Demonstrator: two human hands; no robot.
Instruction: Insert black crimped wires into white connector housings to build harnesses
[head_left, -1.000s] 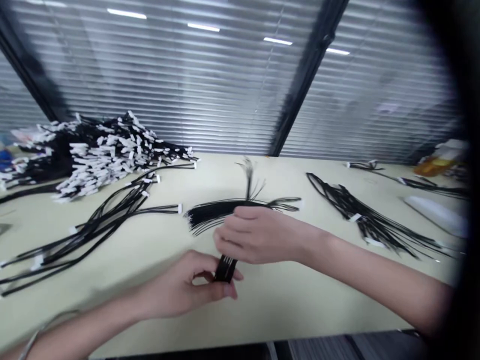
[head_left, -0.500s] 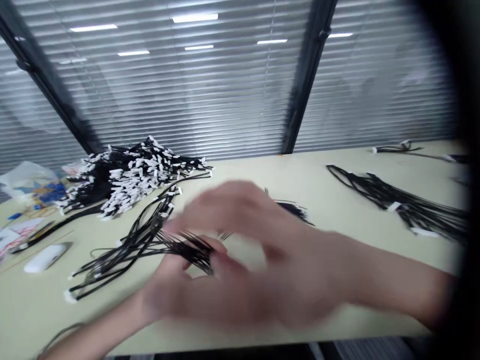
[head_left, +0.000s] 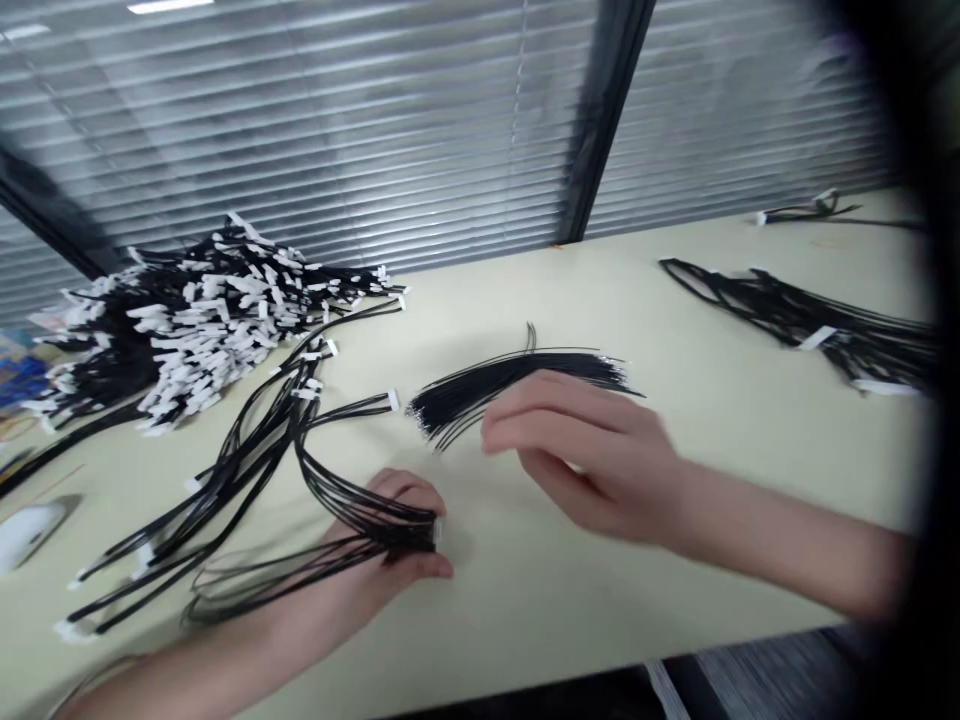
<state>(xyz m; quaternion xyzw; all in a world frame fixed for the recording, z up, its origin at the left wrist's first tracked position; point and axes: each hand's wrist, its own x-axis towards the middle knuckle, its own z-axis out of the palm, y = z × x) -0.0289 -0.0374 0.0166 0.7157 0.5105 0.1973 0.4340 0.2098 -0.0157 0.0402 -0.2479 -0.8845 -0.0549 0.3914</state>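
Observation:
My left hand (head_left: 397, 550) is closed around a cable harness of several thin black wires (head_left: 356, 510), near its white connector (head_left: 438, 530), which faces right between thumb and fingers. The harness's other wires loop back to the left over the wrist, and one branch ends in a small white connector (head_left: 393, 400). My right hand (head_left: 592, 450) hovers at the front side of a fanned bundle of loose black wires (head_left: 480, 385) with bare metal tips. Its fingers are curled together, the thumb tip behind them, and whatever they may pinch is hidden.
A large heap of black cables with white connectors (head_left: 217, 310) lies at the back left. Finished-looking harnesses (head_left: 255, 440) spread in front of it. More black cables (head_left: 810, 320) lie at the right. A white mouse (head_left: 30, 535) sits at the left edge, near window blinds (head_left: 337, 130) behind the table.
My right hand has moved away from the left hand, to the right toward the loose wires. My left hand's connector now shows. The view has tilted down.

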